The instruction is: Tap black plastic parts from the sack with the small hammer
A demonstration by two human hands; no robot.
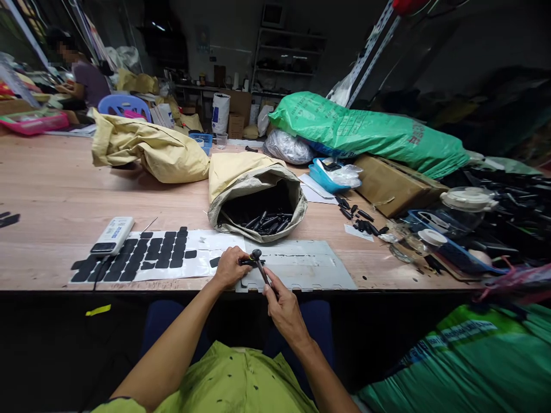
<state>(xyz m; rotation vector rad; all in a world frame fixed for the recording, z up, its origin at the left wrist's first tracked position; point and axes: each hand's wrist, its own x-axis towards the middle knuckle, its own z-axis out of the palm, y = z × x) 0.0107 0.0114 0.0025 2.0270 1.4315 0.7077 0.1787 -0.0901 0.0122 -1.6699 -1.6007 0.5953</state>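
Observation:
My left hand (231, 267) is closed on a small black part (246, 261) just above the grey sheet (307, 263) at the table's front edge. In my right hand (284, 310) is a slim dark tool (260, 267) with a rounded head, gripped by its shaft. That head is beside the black part; whether they touch I cannot tell. Beyond both hands lies a beige sack (258, 167), its mouth facing me, with many black elongated pieces (267, 222) inside. Left of my hands, rows of flat black pads (166, 249) lie on a white sheet (196, 268).
A white box-shaped device (117, 231) with a cable rests on the pads. Another beige sack (155, 150) lies behind. At right are loose black pieces (359, 221), a cardboard box (394, 183), a green sack (365, 129) and a blue tray (456, 246). A person (88, 80) sits far left.

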